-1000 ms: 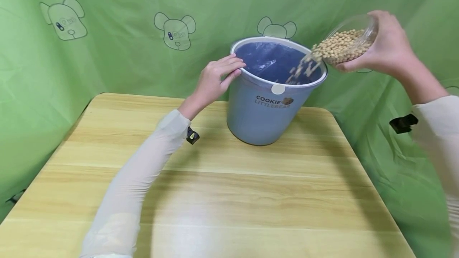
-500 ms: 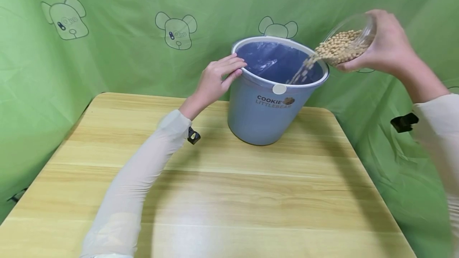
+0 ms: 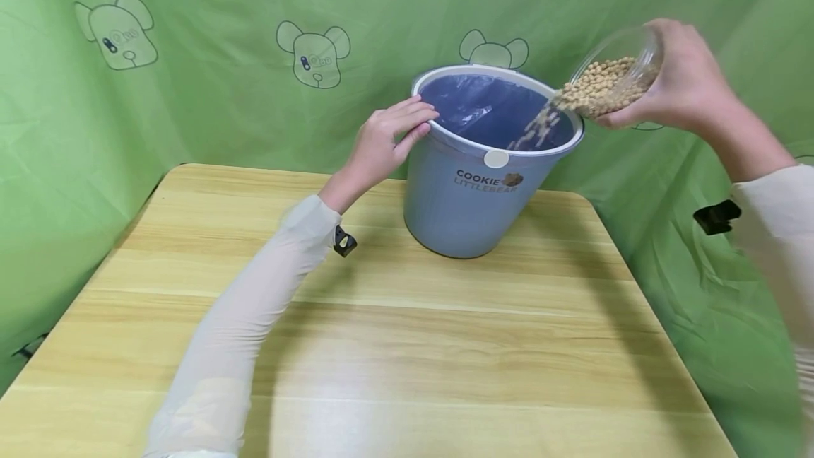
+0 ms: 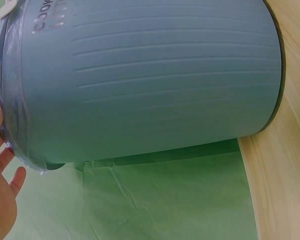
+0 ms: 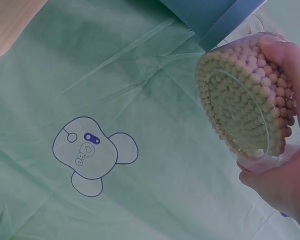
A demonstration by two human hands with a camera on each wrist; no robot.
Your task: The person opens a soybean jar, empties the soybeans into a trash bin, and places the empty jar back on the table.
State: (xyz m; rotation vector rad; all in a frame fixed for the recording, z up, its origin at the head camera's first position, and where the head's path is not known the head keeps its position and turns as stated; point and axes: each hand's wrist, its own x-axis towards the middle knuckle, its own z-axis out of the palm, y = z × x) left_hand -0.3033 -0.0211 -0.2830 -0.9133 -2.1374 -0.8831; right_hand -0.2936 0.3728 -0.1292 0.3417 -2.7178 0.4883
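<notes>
A blue-grey trash can [image 3: 454, 214], lettered "COOKIE LITTLEBEAR", stands on the table under a pale rim. A clear plastic liner [image 4: 14, 95] is folded over its top edge. My left hand [image 3: 384, 138] grips the rim at its left side, fingers over the edge and thumb at the outside. My right hand [image 3: 689, 83] holds a clear bowl [image 3: 647, 48] tipped towards the can's right rim. Pale soybeans [image 3: 604, 83] spill from the bowl's mouth in a stream into the can. In the right wrist view, thumb and fingers clasp the bowl's sides. The can's bottom inside is hidden.
The wooden table [image 3: 394, 352] carries the can near its back edge. A green curtain [image 3: 216, 90] with printed bear heads hangs behind and down both sides. Black wrist mounts [image 3: 717, 218] stick out at the sleeves.
Soybeans keep pouring, and the heap in the tilted bowl has shrunk. The bowl and right hand have shifted very slightly left; the left hand keeps its place on the rim.
</notes>
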